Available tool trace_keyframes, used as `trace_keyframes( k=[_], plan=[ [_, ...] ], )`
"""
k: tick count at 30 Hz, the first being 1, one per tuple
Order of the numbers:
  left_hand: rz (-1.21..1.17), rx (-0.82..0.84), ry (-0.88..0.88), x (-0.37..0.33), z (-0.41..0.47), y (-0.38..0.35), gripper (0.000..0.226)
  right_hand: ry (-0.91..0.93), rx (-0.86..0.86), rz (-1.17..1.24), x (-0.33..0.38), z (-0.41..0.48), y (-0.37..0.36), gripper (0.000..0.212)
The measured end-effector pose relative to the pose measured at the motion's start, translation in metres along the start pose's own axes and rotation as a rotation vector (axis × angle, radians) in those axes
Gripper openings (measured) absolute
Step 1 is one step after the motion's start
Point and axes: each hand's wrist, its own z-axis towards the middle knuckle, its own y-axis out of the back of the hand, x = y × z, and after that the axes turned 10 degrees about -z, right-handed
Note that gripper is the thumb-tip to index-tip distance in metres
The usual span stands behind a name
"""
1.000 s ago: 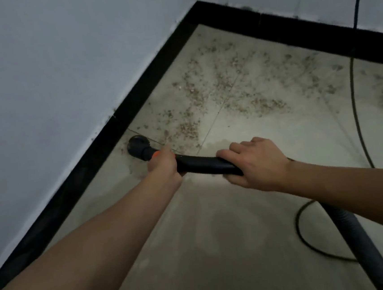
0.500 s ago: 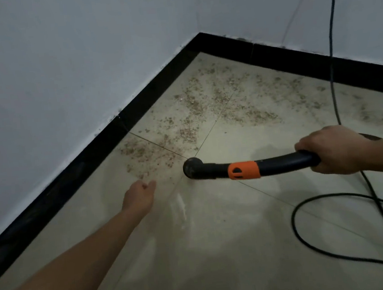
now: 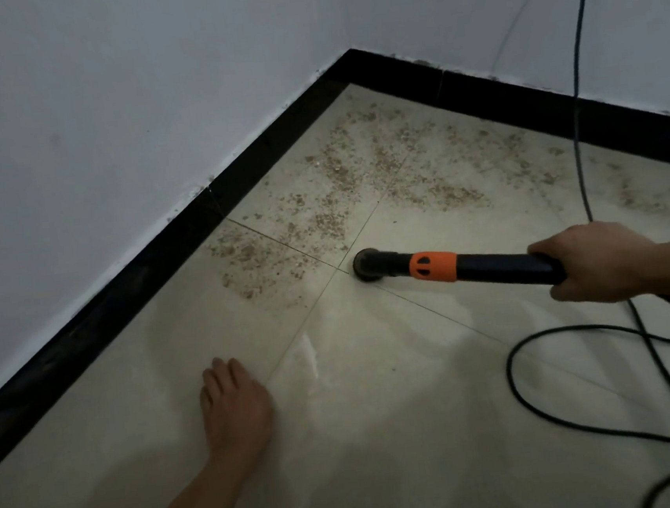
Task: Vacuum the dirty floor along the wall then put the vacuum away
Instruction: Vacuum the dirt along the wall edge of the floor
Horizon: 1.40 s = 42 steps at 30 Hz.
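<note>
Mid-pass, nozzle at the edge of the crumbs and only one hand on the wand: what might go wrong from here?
1. The power cord loops on the floor beside the right hand; pulling the wand back may snag it or tug its hanging stretch.
2. One hand steers the wand, so the nozzle may skip debris against the baseboard.
3. The left hand lies flat on the floor, possibly in the nozzle's return path.
</note>
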Motion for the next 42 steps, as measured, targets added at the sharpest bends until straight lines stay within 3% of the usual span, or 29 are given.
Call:
trace_keyframes(
  k=[9,16,21,25,30,36,39,42],
  plan=[
    [-0.006,-0.019,-0.020,0.023,0.008,-0.005,0.071,0.254,-0.050,0.177,0.058,0.027,0.019,0.028],
    [-0.102,-0.075,-0.036,0.045,0.017,-0.005,0.072,-0.034,-0.131,0.263,0.085,0.048,0.011,0.023],
    [-0.133,-0.120,-0.031,0.048,0.016,-0.009,0.067,0.019,-0.082,0.342,0.105,0.034,-0.012,0.025],
    [-0.133,-0.144,-0.036,0.047,0.016,-0.009,0.063,-0.063,-0.145,0.420,0.122,0.055,0.003,0.024],
    [-0.057,-0.101,-0.041,0.047,0.020,-0.006,0.060,0.105,-0.109,0.354,0.129,0.080,0.032,0.026],
    [-0.060,-0.092,-0.105,0.059,0.024,-0.004,0.065,0.080,-0.055,0.556,0.131,0.104,0.048,0.018],
    [-0.039,-0.041,-0.098,0.058,0.027,-0.005,0.059,0.115,-0.028,0.546,0.135,0.108,0.048,0.017],
    [-0.006,-0.009,-0.105,0.057,0.029,0.001,0.058,0.021,-0.080,0.540,0.130,0.117,0.059,0.018]
  ],
)
